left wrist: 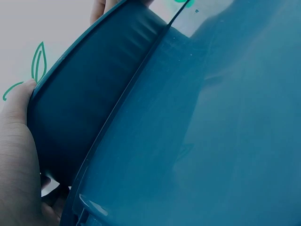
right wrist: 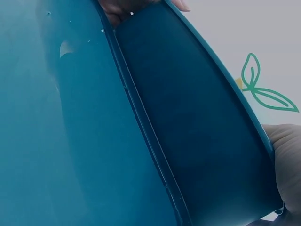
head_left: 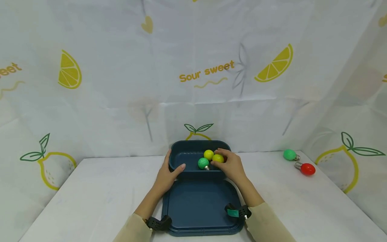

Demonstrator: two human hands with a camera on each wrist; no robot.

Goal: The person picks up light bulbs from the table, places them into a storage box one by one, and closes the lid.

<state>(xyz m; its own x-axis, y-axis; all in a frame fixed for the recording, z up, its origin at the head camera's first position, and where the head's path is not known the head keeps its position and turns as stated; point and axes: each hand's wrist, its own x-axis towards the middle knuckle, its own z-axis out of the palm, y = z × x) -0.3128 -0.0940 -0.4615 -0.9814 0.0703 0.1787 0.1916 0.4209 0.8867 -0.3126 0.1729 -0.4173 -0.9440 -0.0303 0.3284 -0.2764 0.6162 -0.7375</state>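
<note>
A dark blue plastic box (head_left: 186,158) stands at the back of the table. My left hand (head_left: 165,174) grips its left side, thumb over the rim and fingers along the outside wall. Inside lie a green light bulb (head_left: 203,163) with a metal screw base and a round yellow bulb (head_left: 208,154). Reaching over the right side, my right hand (head_left: 232,165) pinches a second yellow bulb (head_left: 218,158) between thumb and fingers; no screw base shows on either yellow one. In the right wrist view, the box wall (right wrist: 188,122) hides those fingertips.
A flat dark blue lid (head_left: 202,206) with a raised edge lies in front of the box, between my forearms. At the table's right side are a green bulb (head_left: 289,154) and a red bulb (head_left: 307,169). Behind the table hangs a lemon-print cloth (head_left: 121,84).
</note>
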